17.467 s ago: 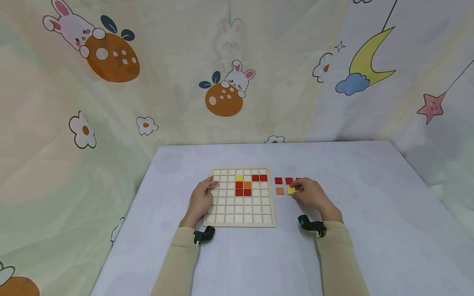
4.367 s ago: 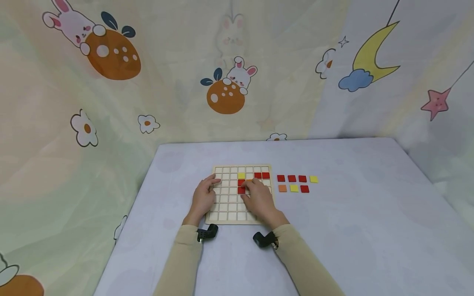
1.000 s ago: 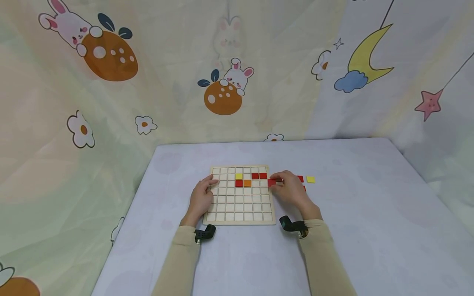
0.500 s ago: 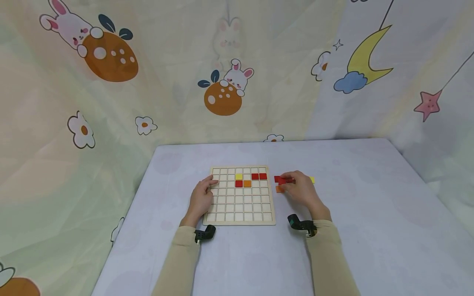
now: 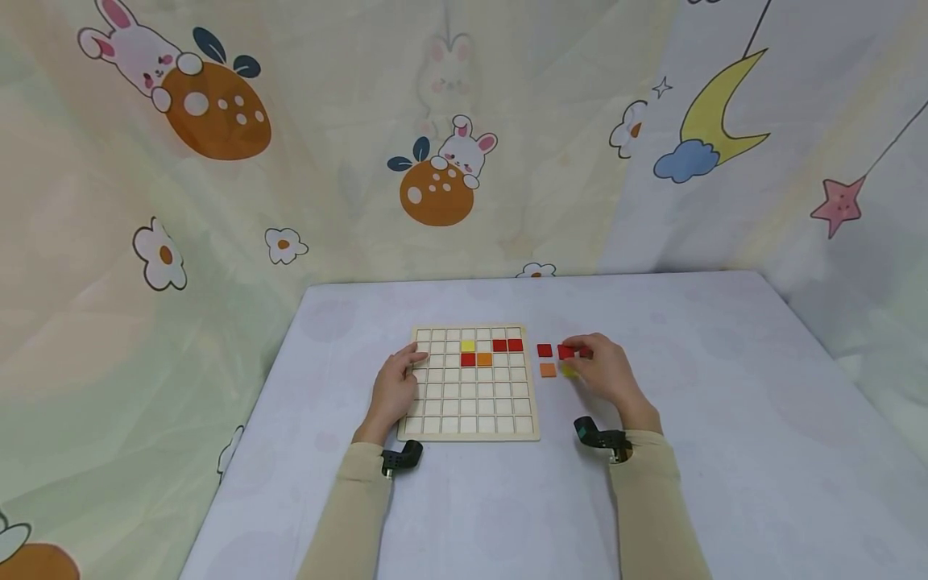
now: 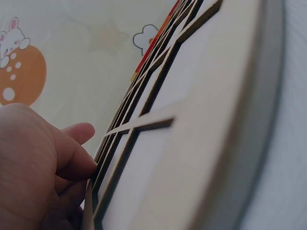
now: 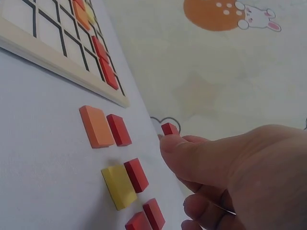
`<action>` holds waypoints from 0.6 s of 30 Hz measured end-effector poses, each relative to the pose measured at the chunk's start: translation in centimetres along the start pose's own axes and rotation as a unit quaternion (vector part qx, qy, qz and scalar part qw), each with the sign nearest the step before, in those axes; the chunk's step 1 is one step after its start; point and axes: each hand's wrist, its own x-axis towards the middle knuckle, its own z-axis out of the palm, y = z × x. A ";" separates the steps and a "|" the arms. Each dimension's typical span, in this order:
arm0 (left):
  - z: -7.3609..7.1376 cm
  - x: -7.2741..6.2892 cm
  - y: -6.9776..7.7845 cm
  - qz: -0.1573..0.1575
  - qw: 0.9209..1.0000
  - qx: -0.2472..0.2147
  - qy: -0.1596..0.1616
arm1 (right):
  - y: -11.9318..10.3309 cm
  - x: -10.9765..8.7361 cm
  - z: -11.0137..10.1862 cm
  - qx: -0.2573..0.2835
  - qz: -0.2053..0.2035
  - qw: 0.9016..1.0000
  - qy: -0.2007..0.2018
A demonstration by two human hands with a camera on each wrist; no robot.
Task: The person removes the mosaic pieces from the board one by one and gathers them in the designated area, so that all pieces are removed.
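A wooden grid board lies on the table. My left hand rests at its left edge, fingertips on the rim; the left wrist view shows the same hand beside the grid. Thumb and fingers of my right hand pinch a small red square tile, above the loose tiles right of the board. Below it, the right wrist view shows an orange tile, a yellow tile and several red tiles. On the grid sit a yellow tile, an orange tile and three red tiles.
The loose tiles lie in two rows near the board's right rim, partly hidden behind my right hand in the head view. A pale cloth covers the table, and a printed curtain hangs behind it.
Two red tiles from the grid's third row are gone since the earliest frame. Over the last second my right hand has carried a red tile rightward off the board's edge; the left hand stays put.
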 end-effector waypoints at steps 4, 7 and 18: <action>0.0 0.0 0.1 0.001 1.000 0.004 -0.002 | 0.3 -0.1 -0.4 0.002 0.007 1.000 -0.002; 0.0 0.0 0.1 0.000 1.000 0.003 -0.003 | 0.7 -0.2 -0.8 0.000 0.007 1.000 0.000; 0.0 0.0 0.0 -0.005 1.000 -0.001 -0.004 | 1.8 -0.7 -1.8 -0.015 0.008 1.000 0.000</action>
